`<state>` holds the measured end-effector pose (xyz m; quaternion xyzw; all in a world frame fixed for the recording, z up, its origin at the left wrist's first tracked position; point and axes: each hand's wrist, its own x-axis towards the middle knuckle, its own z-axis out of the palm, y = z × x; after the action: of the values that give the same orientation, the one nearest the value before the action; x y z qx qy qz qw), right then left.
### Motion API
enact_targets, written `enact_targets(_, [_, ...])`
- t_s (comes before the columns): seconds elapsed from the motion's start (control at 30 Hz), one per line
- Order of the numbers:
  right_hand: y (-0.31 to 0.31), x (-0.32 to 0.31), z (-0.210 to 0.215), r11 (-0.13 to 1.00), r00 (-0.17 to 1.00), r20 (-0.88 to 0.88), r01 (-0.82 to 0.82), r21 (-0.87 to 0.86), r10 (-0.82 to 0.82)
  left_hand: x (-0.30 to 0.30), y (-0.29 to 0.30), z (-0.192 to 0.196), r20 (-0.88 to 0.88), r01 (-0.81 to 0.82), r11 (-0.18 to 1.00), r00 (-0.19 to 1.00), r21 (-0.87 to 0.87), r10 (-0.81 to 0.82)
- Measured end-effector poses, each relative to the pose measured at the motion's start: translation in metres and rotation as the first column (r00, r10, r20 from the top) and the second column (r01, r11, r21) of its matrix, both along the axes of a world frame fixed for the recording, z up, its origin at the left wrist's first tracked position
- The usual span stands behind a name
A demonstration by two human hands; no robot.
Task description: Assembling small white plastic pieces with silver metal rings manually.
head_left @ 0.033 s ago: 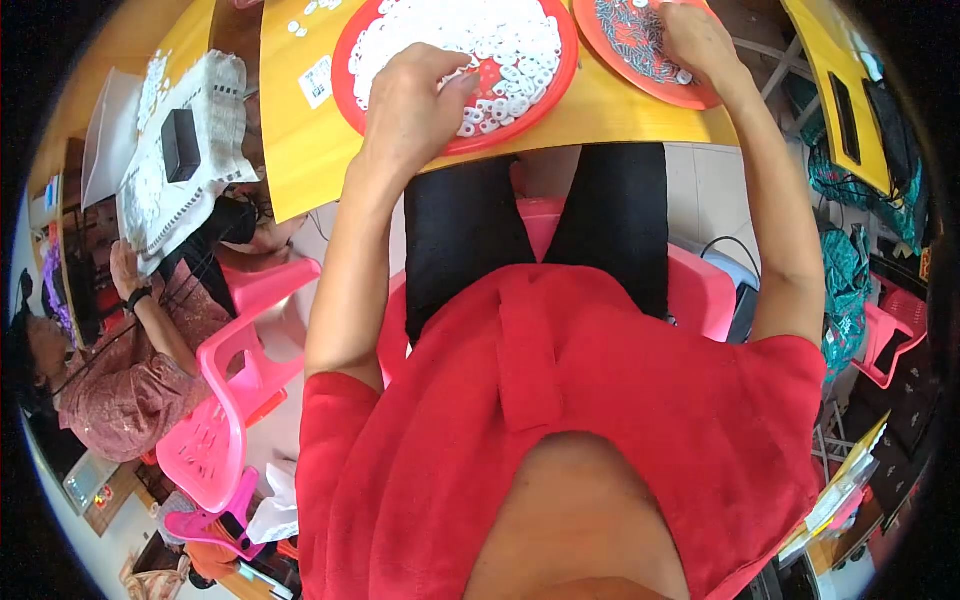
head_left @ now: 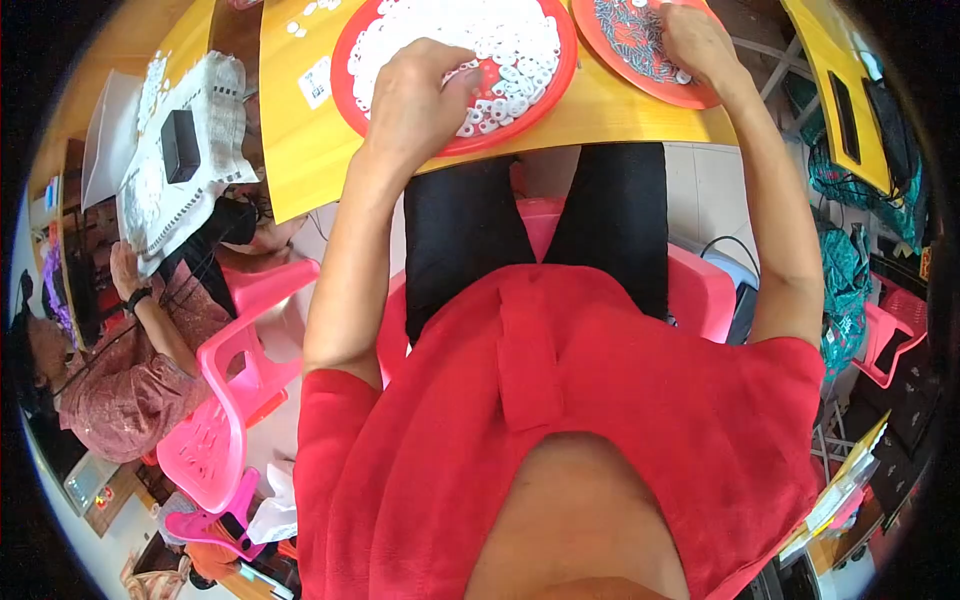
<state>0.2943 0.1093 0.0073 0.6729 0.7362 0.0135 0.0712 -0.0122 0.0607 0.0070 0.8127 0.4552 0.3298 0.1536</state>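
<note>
While the person sits at a yellow desk (head_left: 310, 150), the left hand (head_left: 415, 100) rests on the near part of a round red tray (head_left: 352, 105) heaped with small white rings (head_left: 500, 40); its fingers curl inward, pinched narrow over the rings, though whether a ring sits between the tips cannot be told. To the right, a second red tray (head_left: 690, 92) holds a bed of thin dark pieces (head_left: 630, 40), and the right hand (head_left: 695, 40) lies on top of them with fingers bent down, its grip hidden from above. Two red trays stand on the desk, close side by side. Left of the first tray a small white square label (head_left: 316, 82) with dark print lies flat on the desk, and a few loose white rings lie beyond it near the far edge. Below the desk edge, one pink plastic chair (head_left: 235, 400) stands at the left, and another person in patterned clothing (head_left: 120, 390) sits beside it, one hand (head_left: 122, 268) raised to a white perforated sheet (head_left: 215, 130) carrying a small black box (head_left: 181, 145).
</note>
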Motion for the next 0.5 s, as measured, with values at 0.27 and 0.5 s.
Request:
enact_targets(0.27, [-0.028,-0.003,0.015,0.967,0.961,-0.275,0.073,0.245,-0.002,0.023,0.031,-0.017,-0.185,0.087,0.987,0.981,0.136,-0.061])
enact_targets(0.5, [-0.040,-0.014,0.023,0.972,0.637,-0.749,0.231,-0.045,-0.186,0.010,0.027,-0.016,-0.161,0.154,0.988,0.974,-0.031,-0.157])
